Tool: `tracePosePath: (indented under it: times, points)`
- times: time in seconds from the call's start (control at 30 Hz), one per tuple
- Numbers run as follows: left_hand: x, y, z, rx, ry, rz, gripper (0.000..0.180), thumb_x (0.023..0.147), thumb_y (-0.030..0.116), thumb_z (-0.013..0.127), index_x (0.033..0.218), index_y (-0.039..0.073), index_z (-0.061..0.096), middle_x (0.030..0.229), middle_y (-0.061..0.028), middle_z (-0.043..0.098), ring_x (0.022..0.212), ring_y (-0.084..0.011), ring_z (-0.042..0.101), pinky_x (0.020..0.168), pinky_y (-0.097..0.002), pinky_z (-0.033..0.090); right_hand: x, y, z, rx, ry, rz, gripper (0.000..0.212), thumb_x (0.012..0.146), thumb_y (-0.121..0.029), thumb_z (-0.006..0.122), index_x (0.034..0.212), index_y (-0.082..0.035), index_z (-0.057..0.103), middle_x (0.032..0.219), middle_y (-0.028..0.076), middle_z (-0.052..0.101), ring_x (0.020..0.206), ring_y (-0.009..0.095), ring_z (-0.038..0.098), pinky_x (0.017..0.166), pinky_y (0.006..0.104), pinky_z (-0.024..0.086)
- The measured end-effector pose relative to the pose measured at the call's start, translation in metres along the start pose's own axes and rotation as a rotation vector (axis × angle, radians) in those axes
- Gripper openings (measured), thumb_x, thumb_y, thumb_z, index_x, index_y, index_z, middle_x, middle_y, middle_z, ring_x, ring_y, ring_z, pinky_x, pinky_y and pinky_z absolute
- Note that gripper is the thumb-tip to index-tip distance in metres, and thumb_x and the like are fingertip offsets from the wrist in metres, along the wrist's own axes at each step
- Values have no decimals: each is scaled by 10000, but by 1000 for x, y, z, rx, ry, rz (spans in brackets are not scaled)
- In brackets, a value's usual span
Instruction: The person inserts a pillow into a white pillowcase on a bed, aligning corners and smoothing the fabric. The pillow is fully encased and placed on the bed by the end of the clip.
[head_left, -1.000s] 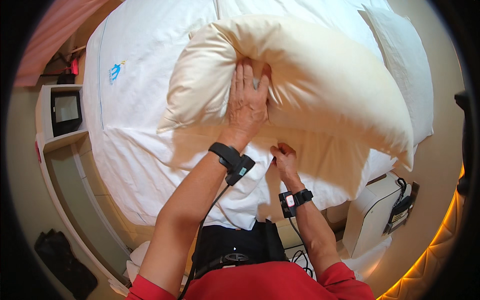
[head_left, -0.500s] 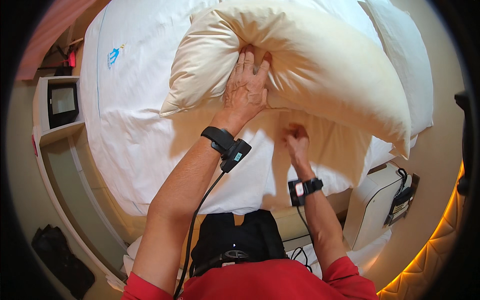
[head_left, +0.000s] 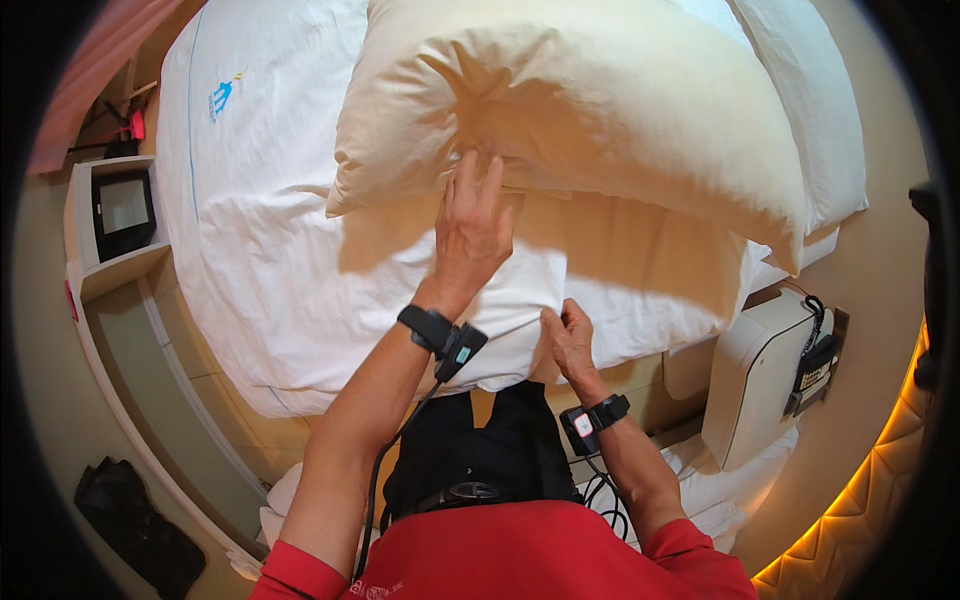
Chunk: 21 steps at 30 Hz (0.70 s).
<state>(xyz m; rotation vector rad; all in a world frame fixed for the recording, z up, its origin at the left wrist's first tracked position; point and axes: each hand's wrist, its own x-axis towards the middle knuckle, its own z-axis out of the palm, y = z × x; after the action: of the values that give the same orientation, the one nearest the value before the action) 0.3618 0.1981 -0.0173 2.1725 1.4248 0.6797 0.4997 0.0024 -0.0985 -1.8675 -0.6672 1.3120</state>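
Note:
A plump cream-coloured pillow [head_left: 640,110] lies across the far part of the bed, with creases gathered around a dent near its left end. My left hand [head_left: 472,235] is open below the dent, fingers stretched toward the pillow's near edge; whether the fingertips touch it I cannot tell. Near the bed's front edge my right hand [head_left: 570,342] is closed, thumb and forefinger pinching the edge of the white bed cover [head_left: 270,260]. That cover has a thin blue line and a small blue emblem at its left. Both wrists carry black strapped devices with cables.
A white pillow [head_left: 815,130] lies at the far right of the bed. On the right, a rounded cream cabinet [head_left: 755,385] stands by a dark telephone [head_left: 815,365]. Shelving with a black box [head_left: 125,210] is on the left; a black bag [head_left: 135,525] lies low left.
My left hand has drawn back from the pillow's dent toward me. My right hand has come nearer and rightward-inward from beneath the pillow, now pinching the bed cover's edge.

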Motion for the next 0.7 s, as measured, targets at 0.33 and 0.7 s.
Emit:
tracePosePath:
  times: [0.33,0.7]
  points:
    - [-84,-17,14,-241,25,-435,545,800,105,691,1299,-2,499,1231,-254,531,1106,-382,555,914,-408,488,59,-49,-36,172,196,47,261,866,-244,674,1005,-34,604,761,32,580,657,96,541,592,255,450]
    - [-46,-67,-67,-1281,444,-986,701,871,364,713,1385,32,371,1206,-121,519,1079,-234,537,858,-383,479,130,-145,-67,682,1,100,318,896,-342,632,1145,-150,588,991,58,679,917,214,658,671,354,483]
